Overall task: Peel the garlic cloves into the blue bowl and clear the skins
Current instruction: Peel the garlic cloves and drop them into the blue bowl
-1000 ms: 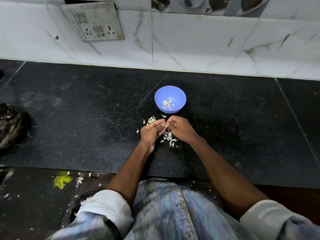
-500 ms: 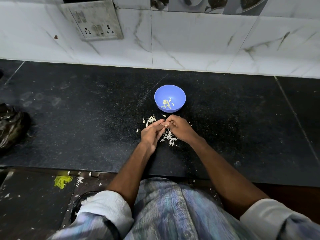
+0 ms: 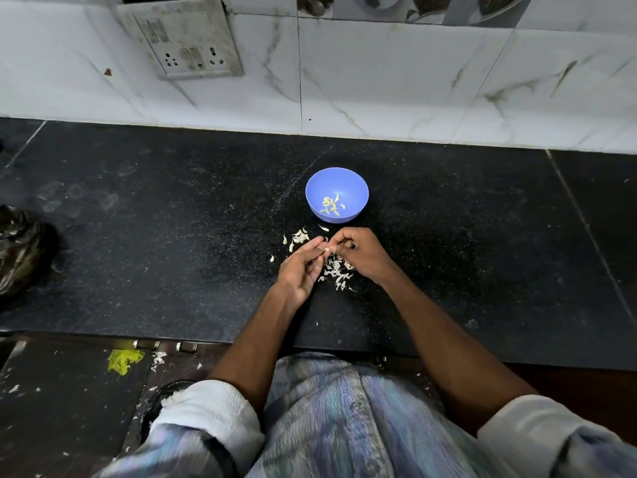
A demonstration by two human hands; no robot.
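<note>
A small blue bowl [image 3: 337, 194] stands on the black countertop [image 3: 172, 243] and holds several peeled garlic cloves [image 3: 331, 205]. Just in front of it, my left hand [image 3: 300, 267] and my right hand [image 3: 358, 251] meet fingertip to fingertip, pinching one small garlic clove [image 3: 326, 249] between them. A heap of white garlic skins [image 3: 337, 272] lies on the counter under and between my hands. More loose skins [image 3: 298, 237] lie to the left of my fingertips.
A crumpled black plastic bag [image 3: 20, 250] sits at the counter's left edge. A marble-tiled wall with a socket plate [image 3: 188, 39] stands behind. Below the counter's front edge, skins and a yellow scrap [image 3: 124, 359] lie on the floor.
My hands stay at the same spot in front of the bowl. The left fingers have loosened slightly, while both hands keep working the clove.
</note>
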